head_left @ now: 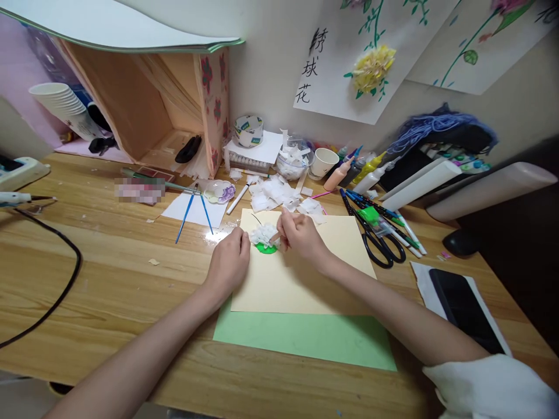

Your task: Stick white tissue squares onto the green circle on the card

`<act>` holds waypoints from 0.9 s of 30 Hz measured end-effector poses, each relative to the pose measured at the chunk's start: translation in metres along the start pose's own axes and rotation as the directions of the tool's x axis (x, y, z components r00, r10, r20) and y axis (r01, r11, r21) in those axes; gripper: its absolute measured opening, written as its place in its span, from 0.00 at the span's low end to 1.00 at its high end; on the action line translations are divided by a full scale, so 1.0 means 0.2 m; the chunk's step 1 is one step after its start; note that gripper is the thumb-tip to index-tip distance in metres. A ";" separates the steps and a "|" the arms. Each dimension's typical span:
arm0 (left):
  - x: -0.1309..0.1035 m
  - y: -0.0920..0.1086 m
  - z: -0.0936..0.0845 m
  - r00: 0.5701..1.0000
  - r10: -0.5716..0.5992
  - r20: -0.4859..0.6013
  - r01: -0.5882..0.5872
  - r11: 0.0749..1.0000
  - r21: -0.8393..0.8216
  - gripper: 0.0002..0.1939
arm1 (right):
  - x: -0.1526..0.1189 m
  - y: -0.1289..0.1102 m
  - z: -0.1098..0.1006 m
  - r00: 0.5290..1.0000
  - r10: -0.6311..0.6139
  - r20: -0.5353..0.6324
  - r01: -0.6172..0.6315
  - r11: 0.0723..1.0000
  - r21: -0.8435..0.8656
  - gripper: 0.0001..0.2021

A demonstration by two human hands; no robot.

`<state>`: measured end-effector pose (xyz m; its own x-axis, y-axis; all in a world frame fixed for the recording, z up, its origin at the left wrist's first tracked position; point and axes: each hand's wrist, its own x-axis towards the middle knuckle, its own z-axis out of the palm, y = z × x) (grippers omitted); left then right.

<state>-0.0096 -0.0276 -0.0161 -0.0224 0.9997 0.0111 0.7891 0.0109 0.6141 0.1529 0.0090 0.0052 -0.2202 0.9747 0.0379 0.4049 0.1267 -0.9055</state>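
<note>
A cream sheet of paper (323,285) lies on a larger light green sheet (305,340). Near the cream sheet's upper left is a ruffled white paper flower (261,233) with a green shape (266,249) below it. My right hand (301,235) is over the flower's right side, its fingers pinched together; what they hold, if anything, I cannot make out. At the left edge of the cream sheet rests my left hand (229,259), fingers curled and undersides hidden. Loose white paper pieces (273,194) are heaped just behind the cream sheet.
Behind stand a clear bowl of paper scraps (293,160), a paper cup (324,163) and paint bottles (340,173). Scissors (379,244) and pens lie right, near a phone (465,308). Thin brushes (186,218) and a black cable (76,250) are left.
</note>
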 end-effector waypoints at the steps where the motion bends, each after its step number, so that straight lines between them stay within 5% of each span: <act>1: 0.00 0.00 0.00 1.000 0.003 0.006 -0.003 1.000 0.004 0.13 | 0.04 -0.02 0.00 0.999 0.040 -0.002 -0.040 0.999 -0.027 0.25; 9: 0.00 -0.01 0.00 0.999 0.028 0.029 -0.029 0.999 0.033 0.12 | 0.10 -0.08 -0.07 0.986 0.157 0.055 -0.164 0.976 0.143 0.24; 13: -0.01 -0.01 0.00 0.999 0.032 0.039 -0.033 0.999 0.037 0.12 | 0.07 -0.06 -0.16 0.996 0.043 -0.073 -0.026 0.975 0.222 0.21; 16: 0.00 -0.01 0.00 0.999 0.030 0.039 -0.031 0.999 0.043 0.12 | 0.12 -0.01 -0.18 0.959 -0.236 -0.154 0.238 0.971 -0.007 0.11; 19: 0.00 -0.01 0.00 0.999 0.024 0.034 -0.026 0.998 0.054 0.12 | 0.20 0.07 -0.14 0.910 -0.412 0.052 0.410 0.872 -0.266 0.04; 22: 0.01 -0.02 0.00 0.999 0.027 0.024 -0.028 0.998 0.062 0.12 | 0.29 0.12 -0.05 0.868 -0.457 0.192 0.496 0.808 -0.319 0.02; 27: 0.02 -0.02 0.01 0.999 0.042 0.016 -0.042 0.997 0.062 0.12 | 0.37 0.13 0.10 0.901 -0.416 0.123 0.432 0.832 -0.348 0.03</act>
<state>-0.0121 -0.0231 -0.0199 0.0203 0.9995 0.0238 0.8259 -0.0302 0.5630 0.1300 0.0806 -0.0236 -0.4758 0.8029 0.3591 0.5507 0.5903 -0.5902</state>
